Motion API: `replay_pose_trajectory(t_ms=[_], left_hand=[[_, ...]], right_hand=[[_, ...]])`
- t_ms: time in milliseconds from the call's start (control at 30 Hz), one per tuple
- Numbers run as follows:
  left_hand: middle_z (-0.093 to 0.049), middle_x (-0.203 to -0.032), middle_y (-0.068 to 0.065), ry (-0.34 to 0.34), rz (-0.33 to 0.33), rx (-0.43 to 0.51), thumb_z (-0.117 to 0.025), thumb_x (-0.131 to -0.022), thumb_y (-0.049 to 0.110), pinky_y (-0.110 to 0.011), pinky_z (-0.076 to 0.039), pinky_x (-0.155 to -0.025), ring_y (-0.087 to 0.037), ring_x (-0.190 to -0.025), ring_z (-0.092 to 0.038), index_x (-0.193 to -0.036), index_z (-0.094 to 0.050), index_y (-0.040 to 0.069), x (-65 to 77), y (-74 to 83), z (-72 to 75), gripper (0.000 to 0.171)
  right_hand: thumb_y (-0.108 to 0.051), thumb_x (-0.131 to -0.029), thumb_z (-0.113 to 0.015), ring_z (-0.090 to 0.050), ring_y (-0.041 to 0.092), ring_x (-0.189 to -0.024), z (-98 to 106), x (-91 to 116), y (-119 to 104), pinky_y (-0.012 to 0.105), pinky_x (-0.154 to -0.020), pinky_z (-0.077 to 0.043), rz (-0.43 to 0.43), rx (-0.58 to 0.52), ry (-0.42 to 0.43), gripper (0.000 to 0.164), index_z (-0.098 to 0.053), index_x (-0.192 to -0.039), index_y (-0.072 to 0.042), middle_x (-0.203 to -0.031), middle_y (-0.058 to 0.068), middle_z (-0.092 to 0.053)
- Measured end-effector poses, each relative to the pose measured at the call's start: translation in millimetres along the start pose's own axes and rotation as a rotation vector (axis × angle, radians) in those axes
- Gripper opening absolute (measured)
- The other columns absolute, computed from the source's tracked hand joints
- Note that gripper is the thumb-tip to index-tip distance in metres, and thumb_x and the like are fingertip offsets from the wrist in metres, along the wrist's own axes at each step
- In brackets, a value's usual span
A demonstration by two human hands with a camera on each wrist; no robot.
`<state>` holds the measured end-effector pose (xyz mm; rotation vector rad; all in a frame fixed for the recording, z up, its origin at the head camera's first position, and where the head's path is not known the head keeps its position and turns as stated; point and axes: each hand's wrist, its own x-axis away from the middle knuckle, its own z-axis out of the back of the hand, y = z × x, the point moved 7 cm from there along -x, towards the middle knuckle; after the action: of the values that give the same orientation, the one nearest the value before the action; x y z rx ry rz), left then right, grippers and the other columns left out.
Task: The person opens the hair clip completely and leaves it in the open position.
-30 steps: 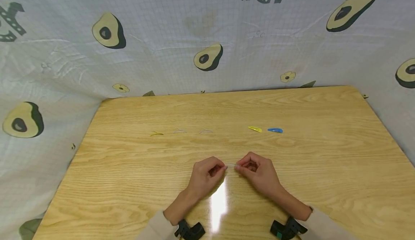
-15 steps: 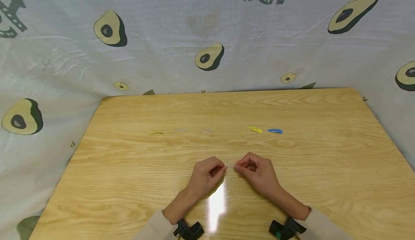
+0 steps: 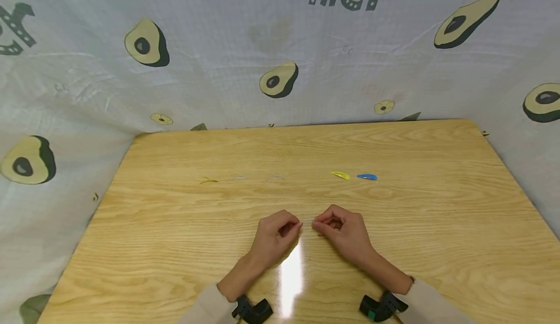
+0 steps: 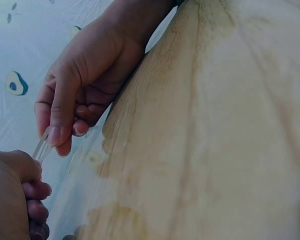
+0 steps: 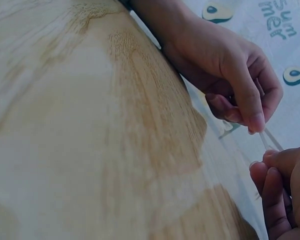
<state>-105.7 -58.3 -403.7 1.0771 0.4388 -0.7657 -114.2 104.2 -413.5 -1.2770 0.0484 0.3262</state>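
In the head view my left hand (image 3: 275, 231) and right hand (image 3: 343, 229) face each other over the table's middle, thumb and fingertips pinched. Between them is a small pale snap hair clip (image 4: 44, 147), its two thin strands showing in the left wrist view. Each hand grips one end of this clip (image 5: 266, 142), and the fingertips hide those ends. Farther back lie a yellow snap clip (image 3: 340, 175) and a blue snap clip (image 3: 367, 177). To the left are a thin yellow clip (image 3: 209, 180) and two pale ones, the middle clip (image 3: 238, 177) and the right clip (image 3: 275, 177).
The wooden table (image 3: 420, 236) has a bright light reflection in front of the hands. A sheet (image 3: 210, 37) printed with avocados hangs behind it and along its sides. Each wrist carries a black camera mount, such as the left one (image 3: 252, 310).
Both hands stay pinched on the pale clip, which shifts only slightly between them. The head view moves a little, sliding the scene slightly left.
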Motion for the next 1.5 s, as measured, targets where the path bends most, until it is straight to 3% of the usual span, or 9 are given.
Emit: replay_pose_trajectory(t_ms=[167, 400, 733, 900, 1200, 1500], left_hand=[[-0.059, -0.069, -0.001, 0.008, 0.018, 0.003, -0.070, -0.081, -0.007, -0.013, -0.041, -0.052, -0.006, -0.057, -0.049, -0.082, -0.066, 0.006, 0.2, -1.0, -0.1, 0.014], [-0.059, -0.070, 0.001, -0.009, 0.094, 0.014, -0.069, -0.084, -0.004, -0.013, -0.040, -0.052, -0.004, -0.058, -0.048, -0.080, -0.066, 0.005, 0.4, -6.8, -1.9, 0.010], [-0.061, -0.072, -0.001, -0.009, 0.089, 0.000, -0.069, -0.085, -0.004, -0.016, -0.041, -0.053, -0.007, -0.058, -0.049, -0.082, -0.067, 0.006, -6.3, -6.0, -1.5, 0.011], [-0.062, -0.073, -0.002, -0.001, 0.108, -0.004, -0.071, -0.082, -0.006, -0.017, -0.042, -0.051, -0.007, -0.058, -0.050, -0.084, -0.066, 0.005, -5.2, -6.9, -1.0, 0.012], [-0.062, -0.078, 0.000, -0.040, 0.173, -0.062, -0.066, -0.091, 0.008, -0.021, -0.045, -0.053, -0.009, -0.063, -0.052, -0.090, -0.066, 0.004, -6.7, -9.7, 0.5, 0.004], [-0.064, -0.080, -0.002, -0.013, 0.168, -0.078, -0.069, -0.086, 0.000, -0.022, -0.046, -0.055, -0.009, -0.064, -0.055, -0.090, -0.066, 0.004, -15.9, -12.1, -1.6, 0.006]], right_hand=[[0.002, -0.082, -0.072, -0.063, 0.025, -0.054, 2, -1, -18, 0.024, -0.046, -0.046, 0.013, 0.009, -0.002, 0.006, -0.068, -0.084, -0.001, -0.068, 0.010, -0.067], [0.002, -0.082, -0.072, -0.062, 0.024, -0.053, 4, -1, -24, 0.024, -0.045, -0.046, 0.020, 0.007, 0.011, 0.006, -0.068, -0.084, -0.002, -0.066, 0.010, -0.067], [0.005, -0.079, -0.074, -0.060, 0.022, -0.051, 9, -2, -32, 0.021, -0.045, -0.044, 0.065, 0.062, 0.066, 0.009, -0.068, -0.081, -0.002, -0.066, 0.008, -0.067], [0.005, -0.079, -0.074, -0.061, 0.023, -0.052, 9, -5, -30, 0.022, -0.046, -0.045, 0.064, 0.053, 0.077, 0.009, -0.068, -0.080, -0.002, -0.070, 0.008, -0.069], [0.004, -0.079, -0.074, -0.062, 0.024, -0.053, 7, -6, -25, 0.023, -0.046, -0.046, 0.018, 0.029, 0.073, 0.008, -0.068, -0.080, 0.000, -0.070, 0.010, -0.069], [0.000, -0.081, -0.074, -0.062, 0.026, -0.056, 10, -9, -20, 0.024, -0.049, -0.046, -0.019, 0.018, 0.107, 0.007, -0.068, -0.081, -0.002, -0.071, 0.009, -0.068]])
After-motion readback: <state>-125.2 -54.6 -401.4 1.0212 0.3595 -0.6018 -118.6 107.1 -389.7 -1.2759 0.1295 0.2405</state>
